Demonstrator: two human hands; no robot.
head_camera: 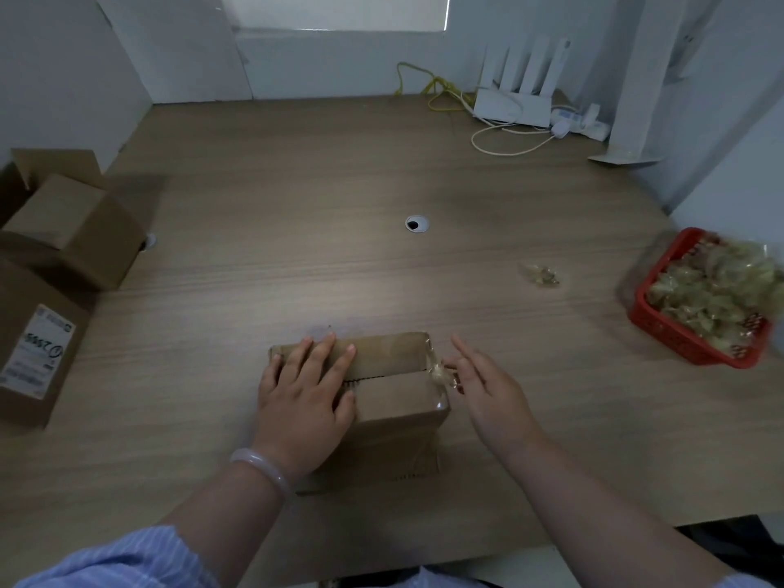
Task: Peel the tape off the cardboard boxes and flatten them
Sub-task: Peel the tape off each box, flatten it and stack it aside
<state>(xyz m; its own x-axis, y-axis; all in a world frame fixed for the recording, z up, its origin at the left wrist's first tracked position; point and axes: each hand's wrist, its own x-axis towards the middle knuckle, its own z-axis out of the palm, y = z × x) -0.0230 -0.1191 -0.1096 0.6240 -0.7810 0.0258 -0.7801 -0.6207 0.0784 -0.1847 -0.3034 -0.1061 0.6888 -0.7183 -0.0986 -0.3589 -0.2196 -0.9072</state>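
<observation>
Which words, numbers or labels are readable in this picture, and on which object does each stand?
White label on the left cardboard box: printed lines and a large dark marking, all too blurred to read.
Middle box, router, red basket: no text visible.

Three cardboard boxes (399, 409) (80, 231) (25, 299), one red basket (679, 337), two tape wads (541, 274) (439, 372) and one white router (513, 106) with four antennas (539, 63) are showing at the bench (382, 163), where one left hand (305, 396) and one right hand (488, 392) are working.
</observation>
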